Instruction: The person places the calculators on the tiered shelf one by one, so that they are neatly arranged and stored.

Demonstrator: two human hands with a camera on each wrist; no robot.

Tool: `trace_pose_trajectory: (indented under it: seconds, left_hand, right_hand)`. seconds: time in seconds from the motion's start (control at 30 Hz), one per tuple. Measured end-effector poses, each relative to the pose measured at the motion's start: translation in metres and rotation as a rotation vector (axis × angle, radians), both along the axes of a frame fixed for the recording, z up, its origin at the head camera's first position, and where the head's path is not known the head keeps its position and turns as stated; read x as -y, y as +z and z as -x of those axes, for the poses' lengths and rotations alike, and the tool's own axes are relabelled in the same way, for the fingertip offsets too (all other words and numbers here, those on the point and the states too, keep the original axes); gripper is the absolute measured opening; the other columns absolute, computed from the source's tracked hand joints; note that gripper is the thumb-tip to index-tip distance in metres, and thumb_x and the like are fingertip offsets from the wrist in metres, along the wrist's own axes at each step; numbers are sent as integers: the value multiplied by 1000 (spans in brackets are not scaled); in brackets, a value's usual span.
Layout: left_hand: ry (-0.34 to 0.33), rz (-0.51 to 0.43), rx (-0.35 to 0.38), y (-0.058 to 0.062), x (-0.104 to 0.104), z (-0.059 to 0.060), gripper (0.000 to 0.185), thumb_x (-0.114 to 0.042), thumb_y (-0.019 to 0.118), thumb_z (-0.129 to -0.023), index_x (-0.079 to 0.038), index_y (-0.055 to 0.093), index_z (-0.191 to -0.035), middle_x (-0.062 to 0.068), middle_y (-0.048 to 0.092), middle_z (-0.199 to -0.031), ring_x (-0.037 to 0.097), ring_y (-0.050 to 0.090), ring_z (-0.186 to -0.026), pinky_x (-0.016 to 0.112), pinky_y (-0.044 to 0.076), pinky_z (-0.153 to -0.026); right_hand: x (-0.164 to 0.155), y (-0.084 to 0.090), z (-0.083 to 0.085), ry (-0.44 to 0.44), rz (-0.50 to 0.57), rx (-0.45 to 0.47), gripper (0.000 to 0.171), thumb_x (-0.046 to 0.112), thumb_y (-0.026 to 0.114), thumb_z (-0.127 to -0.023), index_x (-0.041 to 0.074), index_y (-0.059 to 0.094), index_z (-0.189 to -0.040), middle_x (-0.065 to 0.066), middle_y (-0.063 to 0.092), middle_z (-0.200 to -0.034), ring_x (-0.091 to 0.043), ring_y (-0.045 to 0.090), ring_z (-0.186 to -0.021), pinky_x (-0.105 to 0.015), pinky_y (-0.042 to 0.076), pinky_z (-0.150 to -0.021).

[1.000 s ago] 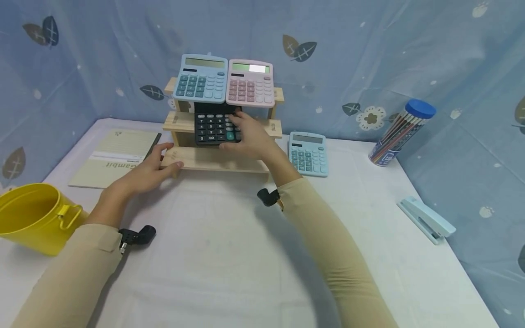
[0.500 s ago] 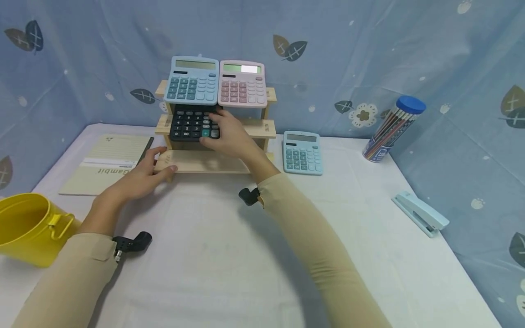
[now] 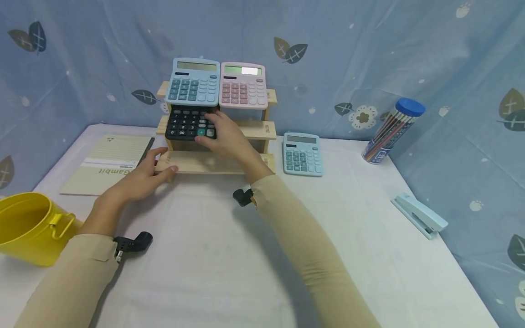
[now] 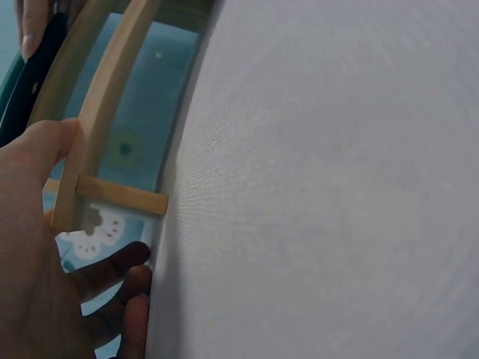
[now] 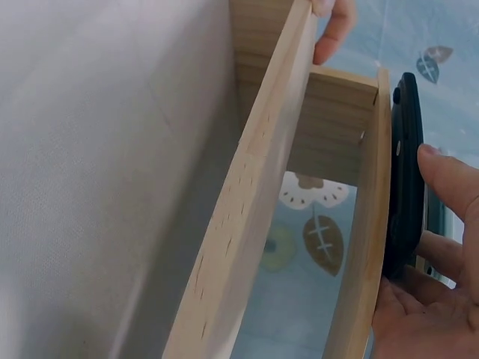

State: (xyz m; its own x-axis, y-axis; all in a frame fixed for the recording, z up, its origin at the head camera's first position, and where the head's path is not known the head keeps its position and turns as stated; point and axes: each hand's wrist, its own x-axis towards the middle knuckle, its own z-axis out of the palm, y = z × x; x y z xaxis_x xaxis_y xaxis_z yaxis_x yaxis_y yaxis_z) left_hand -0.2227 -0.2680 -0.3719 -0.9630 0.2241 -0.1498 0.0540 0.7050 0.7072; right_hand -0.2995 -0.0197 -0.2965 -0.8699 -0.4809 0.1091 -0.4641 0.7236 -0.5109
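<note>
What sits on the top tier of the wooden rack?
A blue calculator and a pink calculator lean side by side on the wooden rack's top tier; the tier's surface beneath them is hidden.

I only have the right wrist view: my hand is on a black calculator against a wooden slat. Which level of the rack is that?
Observer: The middle step of the three-step wooden rack; the right hand grips the black calculator at its right edge.
Operator: What sits above it?
Observer: A blue calculator and a pink calculator, side by side on the top step.
Operator: Whose fingertip is at the top of my picture?
Observer: The left hand, which holds the left end of the bottom step.
</note>
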Motion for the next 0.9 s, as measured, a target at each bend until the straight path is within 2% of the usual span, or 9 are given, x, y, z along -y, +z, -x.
trace_pose_trajectory:
  seconds: [0.43,0.6,0.9]
  left_hand:
    - [-3,19,-6,0,2,2,94,-58,46,-104,-10,-8,-164,40,13,-162,58,21,-148,73,23,-114]
    - [1,20,-1,1,2,2,94,-59,46,-104,-11,-7,-164,40,16,-161,57,24,-147,72,24,-114]
    - [4,25,-3,-3,2,3,94,-60,46,-104,-11,-7,-164,40,14,-162,58,22,-147,73,24,-113]
  right_hand:
    - [0,1,-1,43,-57,-1,77,46,62,-102,13,29,-163,-9,15,-172,-22,21,-157,-30,19,-125]
    - [-1,3,0,50,-81,-13,76,47,61,-102,13,30,-163,-9,15,-172,-22,22,-157,-30,18,-125]
    - [-3,2,-1,86,-52,-15,76,41,63,-102,12,28,-163,-10,18,-172,-22,23,-157,-28,19,-125]
